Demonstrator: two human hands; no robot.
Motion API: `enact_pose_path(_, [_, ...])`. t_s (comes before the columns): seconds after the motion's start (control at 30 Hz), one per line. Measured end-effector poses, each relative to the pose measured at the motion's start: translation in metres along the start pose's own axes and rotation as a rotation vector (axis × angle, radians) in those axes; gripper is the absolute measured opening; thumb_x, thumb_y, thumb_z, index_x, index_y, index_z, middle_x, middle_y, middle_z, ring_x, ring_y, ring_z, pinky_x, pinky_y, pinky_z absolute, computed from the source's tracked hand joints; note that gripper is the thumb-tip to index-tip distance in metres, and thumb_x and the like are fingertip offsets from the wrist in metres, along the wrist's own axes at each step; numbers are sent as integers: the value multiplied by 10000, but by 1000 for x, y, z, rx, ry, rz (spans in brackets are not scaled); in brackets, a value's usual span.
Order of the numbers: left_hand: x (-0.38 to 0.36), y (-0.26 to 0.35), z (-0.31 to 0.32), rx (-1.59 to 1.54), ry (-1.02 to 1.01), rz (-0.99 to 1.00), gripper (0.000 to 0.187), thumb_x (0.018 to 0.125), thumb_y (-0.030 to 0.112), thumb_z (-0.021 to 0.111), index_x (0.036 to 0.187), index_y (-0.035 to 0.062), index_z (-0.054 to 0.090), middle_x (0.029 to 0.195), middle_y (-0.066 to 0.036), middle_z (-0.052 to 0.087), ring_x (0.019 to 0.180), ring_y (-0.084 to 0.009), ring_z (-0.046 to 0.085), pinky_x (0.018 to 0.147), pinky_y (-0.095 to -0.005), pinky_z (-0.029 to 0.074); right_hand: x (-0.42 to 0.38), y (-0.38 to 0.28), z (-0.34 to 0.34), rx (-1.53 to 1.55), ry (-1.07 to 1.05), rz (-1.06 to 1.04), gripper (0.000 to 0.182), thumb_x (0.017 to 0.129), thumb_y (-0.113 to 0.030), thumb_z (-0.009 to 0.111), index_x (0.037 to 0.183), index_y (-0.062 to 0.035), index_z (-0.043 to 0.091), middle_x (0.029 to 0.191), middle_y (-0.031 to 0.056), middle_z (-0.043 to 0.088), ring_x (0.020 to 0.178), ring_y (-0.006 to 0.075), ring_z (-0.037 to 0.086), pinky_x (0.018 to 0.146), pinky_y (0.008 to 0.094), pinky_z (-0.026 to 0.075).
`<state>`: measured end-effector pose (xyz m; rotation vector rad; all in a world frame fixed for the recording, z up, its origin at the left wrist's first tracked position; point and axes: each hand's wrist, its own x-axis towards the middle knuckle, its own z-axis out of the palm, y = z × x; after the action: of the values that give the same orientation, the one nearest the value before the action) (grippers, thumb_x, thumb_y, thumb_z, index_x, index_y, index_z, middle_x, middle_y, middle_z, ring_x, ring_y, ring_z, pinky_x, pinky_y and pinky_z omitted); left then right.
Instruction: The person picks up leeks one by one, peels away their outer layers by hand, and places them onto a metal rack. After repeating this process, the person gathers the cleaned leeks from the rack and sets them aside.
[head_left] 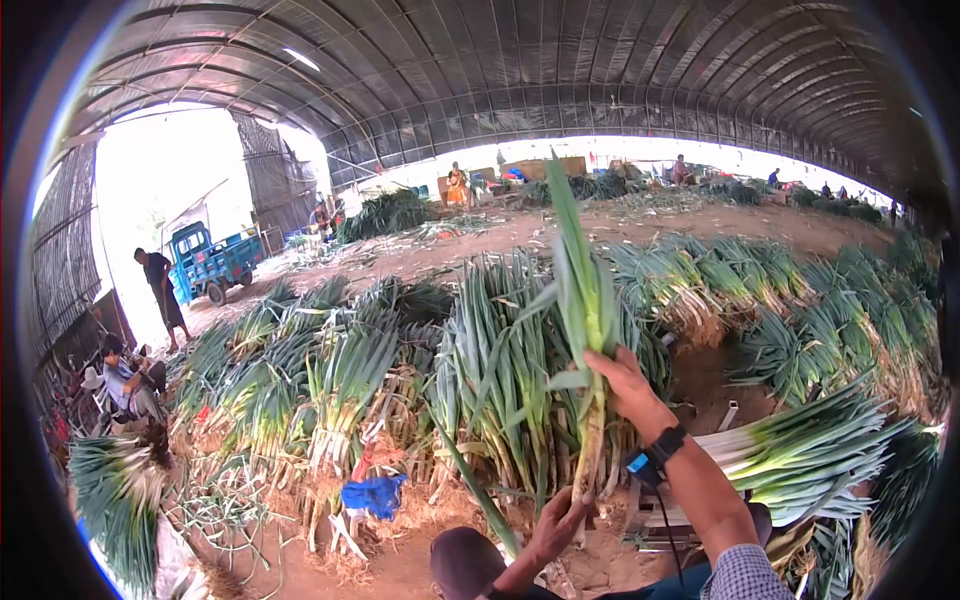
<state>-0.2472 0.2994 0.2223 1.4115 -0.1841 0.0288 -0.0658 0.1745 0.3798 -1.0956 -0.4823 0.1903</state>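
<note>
A long leek [592,430] stands nearly upright in front of me, its green leaves pointing up and its pale stem down. My right hand [622,382] is closed around the stem just below the leaves. Lower down, my left hand [562,520] pinches the stem near the root end. A black strap with a blue-lit device [648,464] is on my right wrist. Behind the held leek stands a dense bundle of leeks [495,370]. Cleaned leeks with white stems [790,450] lie in a pile by my right forearm.
More leek bundles [340,390] stand to the left, beside a blue cloth [374,495] on the dirt floor. A person sits [128,385] at far left; another stands [160,290] near a blue three-wheeled truck [212,262]. Leek heaps [840,340] fill the right side.
</note>
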Motion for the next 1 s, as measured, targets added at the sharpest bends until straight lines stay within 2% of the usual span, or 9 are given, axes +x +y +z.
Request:
enact_pose_path(0.07, [21, -41, -8, -29, -3, 3, 315, 1056, 321, 505, 1016, 22, 596, 842, -24, 609, 729, -105, 575, 640, -258, 469, -3, 12, -11, 6, 55, -11, 281, 892, -177, 727, 1124, -35, 656, 970, 104, 702, 836, 222, 683, 675, 351, 561])
enact_pose_path(0.2, [23, -27, 1, -76, 77, -50, 400, 1059, 387, 472, 944, 28, 604, 798, -8, 608, 692, -94, 553, 627, -262, 453, -6, 36, -34, 13, 180, -27, 295, 845, -107, 763, 1117, -50, 666, 934, 74, 701, 824, 211, 677, 712, 341, 551])
enact_pose_path(0.37, [40, -40, -24, 21, 121, -125, 496, 1068, 445, 407, 901, 26, 613, 753, -3, 599, 690, -92, 534, 618, -267, 433, 2, 42, -39, -191, 249, -123, 245, 900, -177, 715, 1090, -32, 665, 924, 42, 707, 790, 164, 668, 681, 343, 538])
enact_pose_path(0.57, [61, -58, -28, -67, 180, 22, 474, 1052, 454, 465, 944, 19, 618, 782, 20, 584, 728, -70, 509, 655, -239, 399, 22, 57, -35, -96, 258, -47, 348, 819, -88, 797, 1134, -29, 663, 973, 53, 704, 829, 160, 668, 712, 317, 532])
enact_pose_path(0.7, [58, -52, -30, -186, 130, -120, 430, 1040, 417, 517, 948, 16, 641, 781, 29, 587, 722, -69, 518, 644, -239, 402, 14, 83, -39, -166, 298, -20, 402, 796, -74, 816, 1156, -15, 647, 996, 44, 702, 842, 140, 653, 748, 311, 521])
enact_pose_path(0.9, [71, -105, -36, -173, 425, -171, 400, 1018, 379, 559, 879, 18, 659, 764, 9, 579, 689, -87, 504, 596, -275, 418, 3, 76, -34, -179, 193, 39, 473, 803, -88, 799, 1233, -9, 619, 1040, 60, 688, 901, 177, 637, 828, 358, 510])
enact_pose_path(0.93, [75, -115, -38, -226, 459, -186, 369, 1013, 356, 557, 917, 14, 659, 765, 6, 572, 692, -91, 491, 597, -277, 419, 16, 102, -51, -375, 371, -94, 403, 776, -161, 832, 1097, 9, 658, 966, 67, 662, 820, 183, 640, 690, 369, 532])
enact_pose_path(0.97, [72, -93, -34, -178, 486, -160, 349, 1015, 341, 554, 951, 12, 652, 760, 3, 565, 687, -93, 484, 592, -278, 420, 19, 109, -63, -517, 348, -119, 400, 766, -92, 783, 1139, -25, 655, 997, 99, 657, 864, 230, 629, 735, 390, 517])
enact_pose_path(1.0, [67, -75, -31, -106, 495, -153, 337, 1018, 334, 545, 982, 13, 639, 756, 4, 559, 686, -87, 479, 598, -280, 421, 11, 100, -72, -1066, 108, -447, 434, 757, -24, 734, 1182, -60, 653, 1027, 130, 652, 908, 276, 618, 780, 411, 502])
